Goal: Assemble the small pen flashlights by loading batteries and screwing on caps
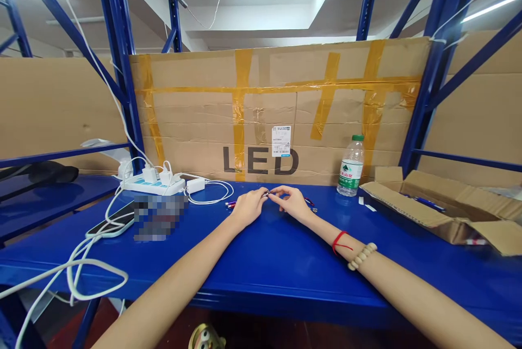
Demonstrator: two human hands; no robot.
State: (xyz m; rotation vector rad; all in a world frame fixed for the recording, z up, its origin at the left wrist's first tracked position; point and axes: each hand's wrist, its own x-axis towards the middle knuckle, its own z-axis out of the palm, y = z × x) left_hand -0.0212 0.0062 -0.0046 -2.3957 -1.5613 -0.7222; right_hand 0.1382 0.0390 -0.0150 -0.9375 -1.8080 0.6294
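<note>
Both my arms reach out over a blue metal shelf [261, 262]. My left hand [247, 206] and my right hand [292, 203] meet at the middle of the shelf, fingertips pinched together on a small metal part [267, 193]. The part is too small to name. A few small red and silver pieces [230, 204] lie on the shelf just behind the hands. My right wrist wears a red string and a bead bracelet [361, 256].
A white power strip [153, 183] with chargers and white cables sits at the left, a phone [112, 225] in front of it. A plastic water bottle [350, 167] stands at the right beside an open cardboard box [440, 207]. A taped cardboard sheet marked LED [277, 115] forms the back wall.
</note>
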